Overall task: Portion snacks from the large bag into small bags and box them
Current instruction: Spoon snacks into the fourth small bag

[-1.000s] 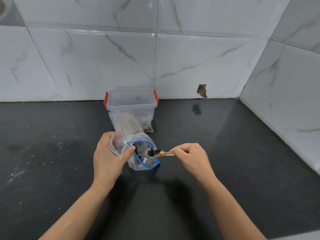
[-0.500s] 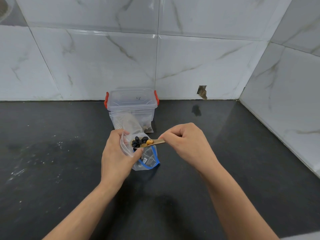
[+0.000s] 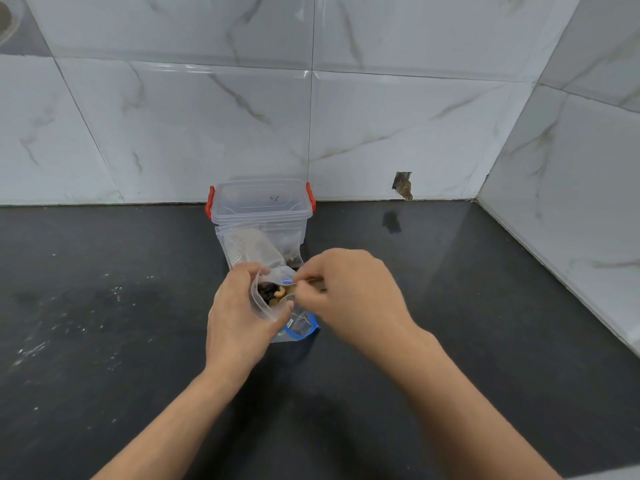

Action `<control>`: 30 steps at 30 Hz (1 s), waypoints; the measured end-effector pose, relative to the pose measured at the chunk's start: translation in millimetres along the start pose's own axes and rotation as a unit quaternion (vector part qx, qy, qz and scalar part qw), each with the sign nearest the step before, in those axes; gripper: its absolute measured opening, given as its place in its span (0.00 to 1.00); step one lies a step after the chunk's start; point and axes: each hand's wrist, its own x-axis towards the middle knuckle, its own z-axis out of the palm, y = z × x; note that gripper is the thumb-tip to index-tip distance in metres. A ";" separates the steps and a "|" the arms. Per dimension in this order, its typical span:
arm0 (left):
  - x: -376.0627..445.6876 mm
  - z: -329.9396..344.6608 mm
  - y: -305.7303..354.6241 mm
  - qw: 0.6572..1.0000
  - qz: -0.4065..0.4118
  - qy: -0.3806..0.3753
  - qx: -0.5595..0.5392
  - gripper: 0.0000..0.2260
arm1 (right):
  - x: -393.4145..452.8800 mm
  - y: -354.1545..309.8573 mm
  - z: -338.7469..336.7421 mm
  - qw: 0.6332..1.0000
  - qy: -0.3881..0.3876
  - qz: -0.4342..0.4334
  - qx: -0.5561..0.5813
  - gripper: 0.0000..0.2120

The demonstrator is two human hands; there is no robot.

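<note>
The left hand (image 3: 239, 317) grips a small clear bag (image 3: 265, 306) by its open mouth, with fingers and thumb curled around the rim so that the opening stays wide. The right hand (image 3: 349, 289) pinches the handle of a small spoon (image 3: 304, 281), and the bowl of the spoon is at the mouth of the small bag, just inside or right above it; I cannot tell which. Dark pieces and some pale nut-like pieces of snack (image 3: 272, 292) are visible there. The bag film is thin, soft and probably slippery, so I judge it will collapse if it is held lower down; the stiffer rim near the zip is the good place to hold. The snacks are light and loose, and they can roll off the spoon easily. Under the hands lies a bag with a blue edge (image 3: 301, 329) on the black counter (image 3: 104, 306). Behind it, another clear bag (image 3: 249, 249) leans against a transparent box (image 3: 261, 209) with red clips, which stands at the tiled wall (image 3: 207, 116). The lid of the box is on, and what is inside is not clear to see.
</note>
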 end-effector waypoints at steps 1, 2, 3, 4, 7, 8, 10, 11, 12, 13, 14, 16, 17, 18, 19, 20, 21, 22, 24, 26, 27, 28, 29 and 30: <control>-1.9 0.2 2.0 1.000 0.001 0.000 -0.012 0.18 | 0.2 -5.8 3.4 0.999 -0.007 -0.030 -0.032 0.10; -3.3 0.6 3.5 1.000 0.000 -0.001 -0.023 0.16 | 0.5 -10.7 7.5 0.996 -0.009 -0.065 -0.063 0.10; -4.4 1.1 4.9 0.999 -0.004 -0.002 -0.031 0.16 | 0.3 -14.1 11.1 0.992 -0.006 -0.095 -0.084 0.11; -5.0 1.3 5.4 0.999 -0.009 -0.002 -0.039 0.15 | -0.1 -15.4 12.7 0.989 0.000 -0.114 -0.089 0.12; -4.0 -0.5 3.2 0.999 -0.017 0.001 -0.043 0.16 | -1.7 -12.9 4.6 0.993 0.031 -0.100 -0.046 0.10; -3.0 -2.0 1.4 0.999 -0.017 0.004 -0.038 0.18 | -2.0 -11.5 0.6 0.995 0.046 -0.084 -0.022 0.10; -1.2 -4.8 -4.1 0.999 -0.015 0.009 -0.029 0.21 | -3.0 -7.8 -4.9 0.996 0.071 -0.054 0.025 0.08; -0.4 -5.4 -6.3 0.999 -0.014 0.013 -0.027 0.22 | -3.6 -5.4 -7.1 0.995 0.079 -0.035 0.053 0.07; 0.4 -5.7 -7.8 0.999 -0.014 0.019 -0.024 0.22 | -4.2 -2.0 -9.1 0.993 0.085 -0.012 0.086 0.06; 1.0 -5.8 -9.1 0.999 -0.013 0.030 -0.018 0.22 | -4.6 2.7 -11.1 0.989 0.089 0.015 0.121 0.05; 1.6 -5.8 -10.6 0.999 -0.015 0.042 -0.007 0.22 | -5.0 8.4 -12.9 0.982 0.096 0.043 0.156 0.04; 3.0 -6.7 -15.4 0.997 -0.025 0.069 0.019 0.22 | -5.6 22.2 -13.4 0.966 0.106 0.099 0.212 0.04; 4.1 -7.6 -18.5 0.996 -0.032 0.080 0.026 0.22 | -5.8 29.6 -11.2 0.960 0.103 0.124 0.228 0.05; 5.3 -8.8 -21.6 0.995 -0.040 0.089 0.023 0.22 | -6.3 36.1 -6.8 0.958 0.095 0.144 0.231 0.05; 6.3 -10.1 -24.2 0.994 -0.052 0.095 0.009 0.22 | -7.3 41.0 -0.4 0.959 0.086 0.159 0.219 0.05; 7.3 -11.0 -25.7 0.993 -0.071 0.097 -0.014 0.21 | -8.6 44.4 8.6 0.963 0.080 0.168 0.194 0.05; 7.9 -10.7 -26.5 0.990 -0.093 0.096 -0.039 0.20 | -10.6 46.9 19.7 0.969 0.078 0.169 0.160 0.05; 8.6 -10.1 -27.3 0.988 -0.110 0.095 -0.055 0.20 | -13.2 47.7 32.5 0.977 0.079 0.159 0.119 0.05; 9.2 -7.4 -28.0 0.986 -0.120 0.094 -0.062 0.19 | -17.8 46.2 62.2 0.990 0.081 0.110 0.038 0.07; 10.7 -4.0 -27.3 0.984 -0.123 0.102 -0.077 0.18 | -19.3 44.3 89.0 0.994 0.098 0.033 -0.027 0.06; 11.9 -2.9 -26.5 0.983 -0.125 0.107 -0.087 0.17 | -18.7 43.2 98.5 0.993 0.106 0.000 -0.047 0.05; 13.6 -2.3 -26.2 0.982 -0.125 0.107 -0.095 0.17 | -16.2 42.5 105.2 0.990 0.115 -0.033 -0.072 0.06; 15.1 -2.2 -25.4 0.982 -0.124 0.102 -0.096 0.16 | -12.8 42.6 109.9 0.985 0.127 -0.061 -0.102 0.07; 16.6 -2.4 -25.4 0.984 -0.120 0.092 -0.092 0.16 | -8.4 43.6 113.9 0.977 0.146 -0.084 -0.126 0.08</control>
